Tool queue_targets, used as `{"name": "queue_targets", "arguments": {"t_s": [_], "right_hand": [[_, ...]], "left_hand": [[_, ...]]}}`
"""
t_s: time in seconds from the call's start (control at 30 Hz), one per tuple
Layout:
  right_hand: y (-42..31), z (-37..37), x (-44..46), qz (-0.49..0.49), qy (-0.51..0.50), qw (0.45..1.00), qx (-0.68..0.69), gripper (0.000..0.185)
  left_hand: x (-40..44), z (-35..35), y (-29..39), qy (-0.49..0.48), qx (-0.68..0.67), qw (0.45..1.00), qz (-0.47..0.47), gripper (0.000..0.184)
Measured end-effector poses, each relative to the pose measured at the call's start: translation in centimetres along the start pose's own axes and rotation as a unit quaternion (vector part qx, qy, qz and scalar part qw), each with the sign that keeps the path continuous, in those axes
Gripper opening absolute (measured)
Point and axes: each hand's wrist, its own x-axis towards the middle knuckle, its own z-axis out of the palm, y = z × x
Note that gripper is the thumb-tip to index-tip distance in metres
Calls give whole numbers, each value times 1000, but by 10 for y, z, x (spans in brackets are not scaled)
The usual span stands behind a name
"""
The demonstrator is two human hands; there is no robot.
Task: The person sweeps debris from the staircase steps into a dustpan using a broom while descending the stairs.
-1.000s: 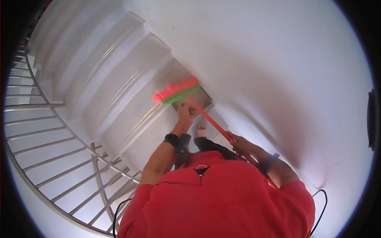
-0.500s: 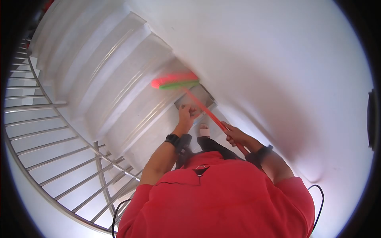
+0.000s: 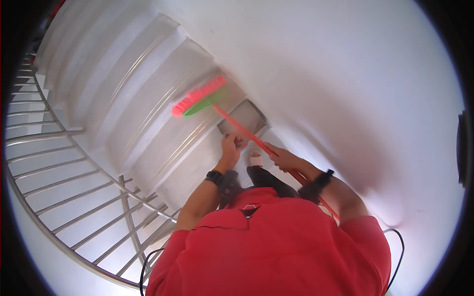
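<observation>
My right hand [image 3: 285, 159] is wrapped round the red stick of a broom [image 3: 238, 127]. The broom's green head with pink bristles lies over a stair tread, up and left of the hands. My left hand [image 3: 231, 150] is closed at the near edge of a grey dustpan [image 3: 247, 117], seemingly gripping its handle, which is mostly hidden by the fingers. The dustpan rests against the wall side of the step, and the broom stick passes above it.
White curved stairs [image 3: 143, 84] go down at the left, with pale nosing strips. A metal railing [image 3: 74, 197] bends round their outer side. A white wall [image 3: 355, 89] stands at the right. A foot in a sandal [image 3: 256, 159] is just below the dustpan.
The broom head has moved left, away from the wall and the dustpan, and has tilted. My right hand has shifted slightly up and left with the stick. My left hand stays nearly still.
</observation>
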Motion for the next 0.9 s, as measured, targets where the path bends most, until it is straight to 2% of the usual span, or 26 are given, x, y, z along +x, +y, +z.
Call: {"name": "queue_targets", "arguments": {"t_s": [0.1, 0.27, 0.37, 0.47, 0.57, 0.63, 0.8, 0.9], "right_hand": [[9, 2, 24, -5, -5, 1000, 4, 55], [55, 3, -29, 110, -32, 993, 3, 54], [57, 7, -63, 88, -19, 995, -49, 52], [25, 9, -85, 81, -14, 994, -68, 51], [21, 9, -63, 70, -4, 993, -98, 51], [20, 3, -23, 24, 13, 993, -112, 50], [18, 5, 49, 9, 60, 987, -152, 54], [71, 13, 41, 40, 44, 985, -164, 53]], "left_hand": [[-7, -2, 5, 25, -4, 1000, -8, 13], [-3, -17, 3, 13, -3, 1000, -4, 9], [-1, -21, 1, 16, 8, 1000, -3, 8], [-4, -24, 2, 11, 15, 1000, -5, 13], [-11, -27, 1, 25, 12, 1000, -6, 14], [-8, -32, -1, 30, 13, 999, -6, 14], [-17, -43, 1, 37, 15, 999, -8, 13], [-16, -50, 2, 49, 12, 999, -4, 11]]}}
